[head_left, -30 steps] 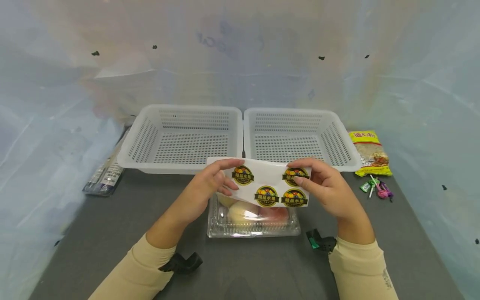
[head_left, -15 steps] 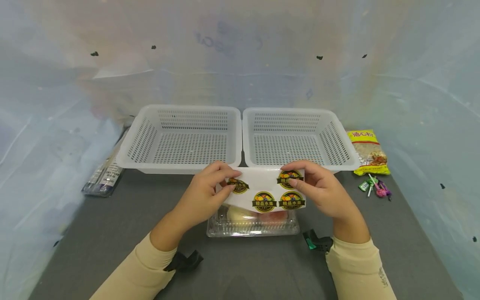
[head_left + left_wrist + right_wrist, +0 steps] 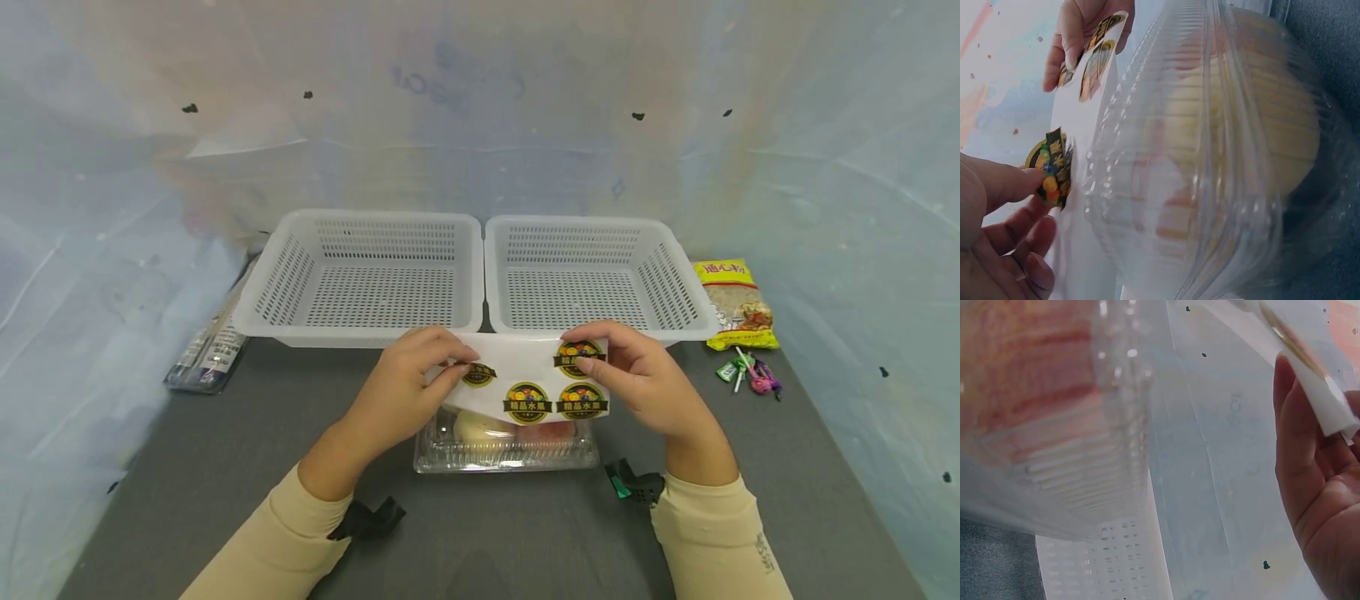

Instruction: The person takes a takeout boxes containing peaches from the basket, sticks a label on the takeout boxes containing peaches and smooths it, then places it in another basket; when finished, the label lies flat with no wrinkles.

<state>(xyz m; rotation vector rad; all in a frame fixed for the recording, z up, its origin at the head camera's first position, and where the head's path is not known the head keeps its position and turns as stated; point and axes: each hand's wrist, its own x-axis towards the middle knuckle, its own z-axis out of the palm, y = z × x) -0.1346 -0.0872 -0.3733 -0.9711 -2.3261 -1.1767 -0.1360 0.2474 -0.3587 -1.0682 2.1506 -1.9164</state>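
Note:
A white sticker sheet (image 3: 517, 358) with several round black-and-gold fruit labels hangs above a clear plastic clamshell box (image 3: 506, 457). My right hand (image 3: 652, 379) grips the sheet's right end, thumb over one label. At the other end, my left hand (image 3: 408, 383) pinches the edge of a round sticker (image 3: 1052, 169) between thumb and finger. In the left wrist view this sticker curls up, its outer edge off the white backing. Pale yellow fruit (image 3: 482, 427) and a reddish fruit (image 3: 551, 432) lie inside the box, partly hidden by the sheet.
Two white perforated baskets, a left one (image 3: 258, 312) and a right one (image 3: 693, 321), stand side by side behind the box. Packaged items (image 3: 213, 354) lie at far left. On the right are a yellow food bag (image 3: 738, 304) and several wrapped candies (image 3: 759, 377).
Both hands and the sheet have come slightly nearer and left. My left thumb has closed onto the left sticker, which now bends up at its edge.

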